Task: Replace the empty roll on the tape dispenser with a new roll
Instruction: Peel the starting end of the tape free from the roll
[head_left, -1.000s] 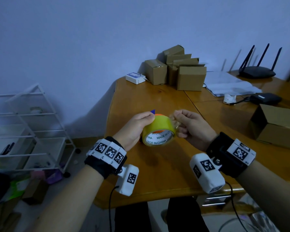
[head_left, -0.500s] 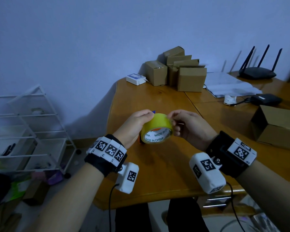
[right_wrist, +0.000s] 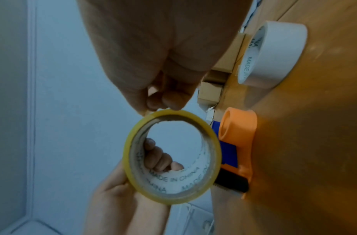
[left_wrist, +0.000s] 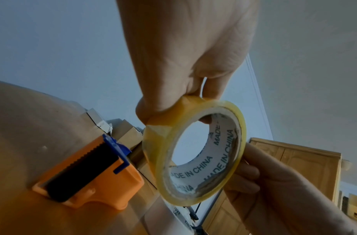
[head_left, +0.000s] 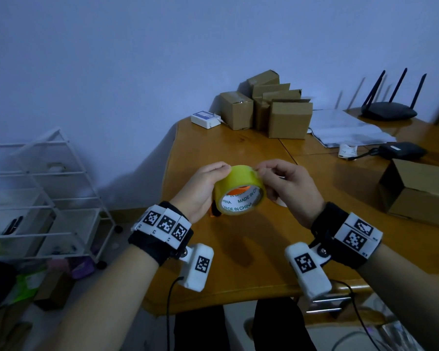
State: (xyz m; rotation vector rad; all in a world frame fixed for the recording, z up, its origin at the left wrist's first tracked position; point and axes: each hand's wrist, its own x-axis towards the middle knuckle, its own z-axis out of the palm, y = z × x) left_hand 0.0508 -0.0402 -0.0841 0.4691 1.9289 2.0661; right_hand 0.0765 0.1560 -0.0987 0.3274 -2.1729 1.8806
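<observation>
A yellow tape roll [head_left: 238, 178] with a white printed core is held above the wooden table [head_left: 238, 262] by both hands. My left hand [head_left: 205, 186] grips its left side, thumb on the outer face and fingers [right_wrist: 159, 157] inside the core. Thumb and forefinger of my right hand [head_left: 276, 178] pinch the roll's top edge [right_wrist: 163, 111]. The orange tape dispenser [left_wrist: 97, 171], with a blue flap and black roller, lies on the table just behind the roll and carries no roll. An empty white core [right_wrist: 273, 52] stands on the table beyond it.
Several small cardboard boxes [head_left: 288, 120] stand at the table's back, and an open box [head_left: 421, 188] sits at the right. Papers [head_left: 347, 130], a black router [head_left: 388, 112] and a black device with a cable lie at the far right. A white wire rack [head_left: 48, 198] stands left of the table.
The roll has risen a little and tilted in my hands. My right fingertips have shifted from its right side to its top edge.
</observation>
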